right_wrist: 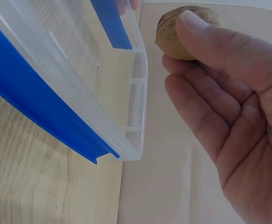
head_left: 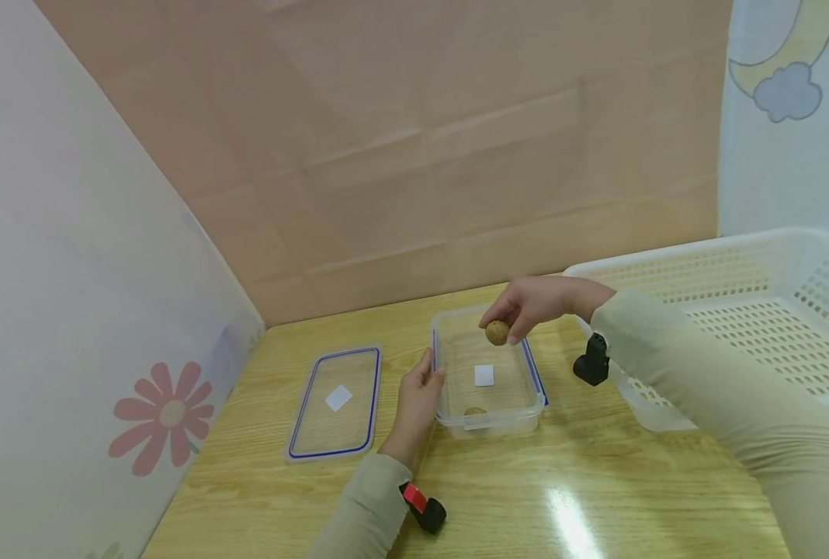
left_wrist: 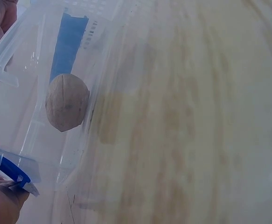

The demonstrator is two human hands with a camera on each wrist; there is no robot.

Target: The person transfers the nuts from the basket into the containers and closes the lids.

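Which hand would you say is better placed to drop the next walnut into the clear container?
The right hand: it pinches a walnut above the container, while the left hand steadies its side.

Beige long sleeves [head_left: 701, 373], black wrist cameras [head_left: 591, 362] (one red-strapped).
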